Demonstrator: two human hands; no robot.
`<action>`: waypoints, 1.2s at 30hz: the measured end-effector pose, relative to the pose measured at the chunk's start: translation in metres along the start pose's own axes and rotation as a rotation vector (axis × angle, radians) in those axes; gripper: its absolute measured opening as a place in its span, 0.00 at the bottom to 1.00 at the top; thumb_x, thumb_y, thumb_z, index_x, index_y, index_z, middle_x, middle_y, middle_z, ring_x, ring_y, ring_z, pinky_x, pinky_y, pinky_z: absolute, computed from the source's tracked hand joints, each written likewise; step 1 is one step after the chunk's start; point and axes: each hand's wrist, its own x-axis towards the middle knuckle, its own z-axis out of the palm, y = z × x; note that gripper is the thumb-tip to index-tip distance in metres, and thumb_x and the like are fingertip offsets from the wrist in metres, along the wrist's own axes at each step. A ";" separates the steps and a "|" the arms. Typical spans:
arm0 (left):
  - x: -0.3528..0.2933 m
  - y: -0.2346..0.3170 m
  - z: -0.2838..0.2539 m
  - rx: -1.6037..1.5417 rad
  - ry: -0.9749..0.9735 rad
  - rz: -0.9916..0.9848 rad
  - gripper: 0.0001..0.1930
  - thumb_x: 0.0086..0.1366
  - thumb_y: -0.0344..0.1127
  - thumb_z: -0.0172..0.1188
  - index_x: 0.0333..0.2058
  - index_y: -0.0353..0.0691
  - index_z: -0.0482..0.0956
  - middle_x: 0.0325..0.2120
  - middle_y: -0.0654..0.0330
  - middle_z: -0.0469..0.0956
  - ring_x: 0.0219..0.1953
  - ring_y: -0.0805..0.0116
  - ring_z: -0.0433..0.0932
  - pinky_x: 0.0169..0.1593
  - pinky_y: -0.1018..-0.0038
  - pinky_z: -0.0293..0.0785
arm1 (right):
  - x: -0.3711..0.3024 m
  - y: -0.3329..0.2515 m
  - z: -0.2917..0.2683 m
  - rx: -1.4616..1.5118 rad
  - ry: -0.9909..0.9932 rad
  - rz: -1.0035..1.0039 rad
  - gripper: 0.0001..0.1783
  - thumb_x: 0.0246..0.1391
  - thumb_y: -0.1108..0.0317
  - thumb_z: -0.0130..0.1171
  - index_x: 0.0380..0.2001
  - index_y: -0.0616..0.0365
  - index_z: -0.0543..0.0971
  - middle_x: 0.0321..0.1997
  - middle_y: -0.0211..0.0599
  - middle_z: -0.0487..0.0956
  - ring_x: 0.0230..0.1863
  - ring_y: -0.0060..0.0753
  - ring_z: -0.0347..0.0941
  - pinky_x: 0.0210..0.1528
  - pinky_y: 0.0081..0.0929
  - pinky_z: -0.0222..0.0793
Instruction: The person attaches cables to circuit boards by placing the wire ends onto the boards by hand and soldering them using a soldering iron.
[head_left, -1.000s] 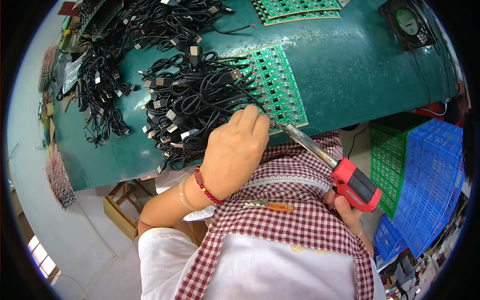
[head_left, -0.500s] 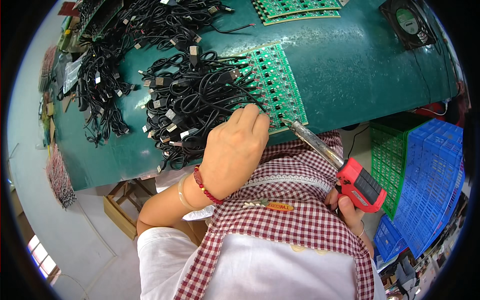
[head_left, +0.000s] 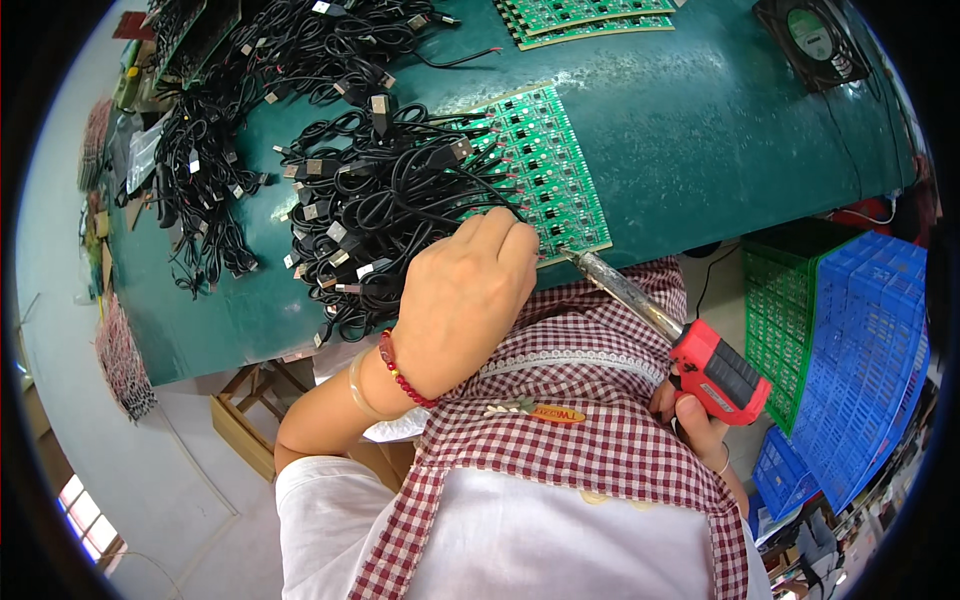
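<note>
A green circuit board panel (head_left: 553,165) lies on the table with rows of small black parts. Black USB cables (head_left: 400,190) spread leftward from it, several with red wire ends at its left side. My left hand (head_left: 468,290) is closed in a pinch on a black USB cable at the panel's near left corner; the fingers partly cover the wire end. Wrapped by my right hand (head_left: 700,425) is the red handle of a soldering iron (head_left: 718,375). Its metal barrel slants up and left, the tip at the panel's near edge, just right of my left fingertips.
More bundled black cables (head_left: 205,190) lie at the far left. Further green panels (head_left: 590,15) are stacked at the back, and a black fan (head_left: 812,42) stands at the far right. Blue crates (head_left: 870,350) and a green crate (head_left: 785,320) sit right of the table.
The soldering iron's tip has shifted slightly toward the panel's near edge. My left hand keeps its pinch at nearly the same spot, and the whole view has moved a little.
</note>
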 end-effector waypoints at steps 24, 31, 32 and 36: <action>0.004 -0.001 0.002 0.038 -0.036 0.061 0.07 0.49 0.26 0.60 0.26 0.38 0.70 0.24 0.59 0.67 0.28 0.62 0.71 0.29 0.70 0.70 | 0.000 -0.001 0.000 -0.028 0.020 -0.014 0.14 0.58 0.62 0.52 0.37 0.65 0.73 0.27 0.34 0.75 0.29 0.24 0.70 0.34 0.24 0.68; 0.004 0.002 -0.017 0.011 -0.095 0.059 0.08 0.50 0.28 0.61 0.30 0.39 0.74 0.27 0.61 0.69 0.32 0.62 0.70 0.34 0.68 0.66 | 0.001 0.000 -0.001 -0.019 0.018 -0.026 0.14 0.58 0.62 0.52 0.36 0.65 0.73 0.27 0.35 0.75 0.28 0.24 0.70 0.33 0.24 0.68; 0.005 0.000 -0.019 0.011 -0.096 0.060 0.08 0.50 0.28 0.61 0.30 0.39 0.74 0.27 0.61 0.69 0.32 0.62 0.70 0.34 0.68 0.66 | 0.001 0.000 -0.002 -0.036 0.015 -0.020 0.14 0.58 0.62 0.52 0.36 0.65 0.73 0.26 0.35 0.75 0.28 0.25 0.70 0.33 0.24 0.68; 0.009 -0.004 -0.019 0.212 -0.001 0.059 0.08 0.50 0.29 0.62 0.31 0.42 0.74 0.28 0.63 0.69 0.37 0.64 0.69 0.40 0.68 0.62 | 0.003 -0.001 0.000 -0.035 0.007 -0.026 0.15 0.58 0.61 0.52 0.34 0.65 0.73 0.26 0.36 0.74 0.28 0.25 0.70 0.32 0.24 0.67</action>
